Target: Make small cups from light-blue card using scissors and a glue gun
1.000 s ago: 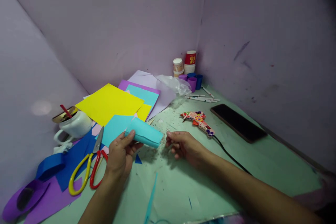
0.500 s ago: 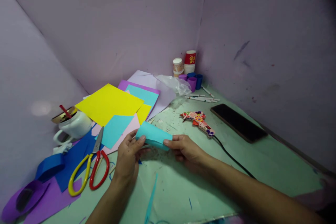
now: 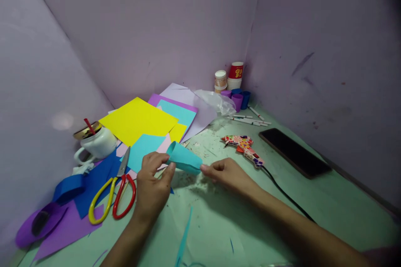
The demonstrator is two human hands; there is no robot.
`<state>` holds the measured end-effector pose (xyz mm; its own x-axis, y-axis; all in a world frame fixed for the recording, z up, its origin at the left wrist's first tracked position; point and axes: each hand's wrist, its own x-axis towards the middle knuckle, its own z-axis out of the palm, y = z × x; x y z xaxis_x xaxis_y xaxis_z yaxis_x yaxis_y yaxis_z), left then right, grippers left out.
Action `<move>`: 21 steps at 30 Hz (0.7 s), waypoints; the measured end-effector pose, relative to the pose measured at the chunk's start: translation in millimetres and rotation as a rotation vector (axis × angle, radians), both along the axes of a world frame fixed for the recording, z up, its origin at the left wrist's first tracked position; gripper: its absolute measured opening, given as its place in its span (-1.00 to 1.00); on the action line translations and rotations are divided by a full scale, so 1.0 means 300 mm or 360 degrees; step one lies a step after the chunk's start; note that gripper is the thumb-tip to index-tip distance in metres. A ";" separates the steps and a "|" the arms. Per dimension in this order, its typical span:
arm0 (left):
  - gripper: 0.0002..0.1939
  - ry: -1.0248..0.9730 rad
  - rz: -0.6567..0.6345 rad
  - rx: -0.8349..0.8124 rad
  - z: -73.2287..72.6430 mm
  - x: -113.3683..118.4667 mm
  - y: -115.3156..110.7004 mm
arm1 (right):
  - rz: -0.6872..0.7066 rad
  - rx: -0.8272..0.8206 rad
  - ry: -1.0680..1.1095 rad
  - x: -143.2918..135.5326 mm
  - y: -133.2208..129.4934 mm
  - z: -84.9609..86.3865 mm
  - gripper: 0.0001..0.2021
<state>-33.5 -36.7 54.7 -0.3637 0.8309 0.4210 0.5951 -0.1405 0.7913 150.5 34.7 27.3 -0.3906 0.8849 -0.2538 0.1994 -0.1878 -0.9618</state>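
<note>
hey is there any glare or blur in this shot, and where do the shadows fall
Head view: a soft bright glare patch on the left wall; the hands cast a shadow on the green table below the teal paper roll; the corners darken at top right, the edges look stretched, and the middle is fairly sharp.

Both hands pinch teal paper roll.

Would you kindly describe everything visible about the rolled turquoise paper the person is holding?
The rolled turquoise paper is a matte sheet curled into a cone-like tube, wider and open at its left end, narrowing to the right. It lies roughly level, just above the green table. The left hand grips the wide end with fingers and thumb; the right hand pinches the narrow end. No print or marks show on it.
</note>
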 end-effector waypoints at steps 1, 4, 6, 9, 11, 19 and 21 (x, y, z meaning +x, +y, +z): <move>-0.90 0.0069 0.0000 0.0012 0.005 0.001 -0.006 | -0.0109 0.0353 -0.0135 0.004 -0.001 0.002 -0.70; -0.94 0.0405 -0.0129 0.0092 0.008 0.018 -0.025 | -0.0279 0.1280 -0.0098 0.004 -0.021 0.007 -0.87; -0.93 0.0602 -0.0229 0.0171 0.006 0.040 -0.036 | -0.0122 0.1599 0.0132 -0.003 -0.044 0.005 -0.91; -0.84 0.0786 -0.0370 0.0175 0.009 0.082 -0.052 | 0.0016 0.1877 0.0212 -0.013 -0.070 -0.003 -0.87; -0.78 0.0841 -0.0417 0.0136 0.017 0.104 -0.060 | -0.0007 0.1980 0.0148 -0.015 -0.077 -0.006 -0.86; -0.79 0.0928 -0.0430 0.0190 0.025 0.109 -0.055 | 0.0010 0.2082 0.0090 -0.024 -0.088 -0.004 -0.83; -0.79 0.0907 -0.0431 0.0217 0.022 0.108 -0.053 | 0.0015 0.2077 0.0083 -0.023 -0.088 -0.005 -0.82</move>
<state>-1.1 -52.4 61.4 0.1637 0.7872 0.5945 0.8461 -0.4219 0.3257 143.7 8.2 25.9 -0.3814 0.4628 0.8002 0.1525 0.8853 -0.4393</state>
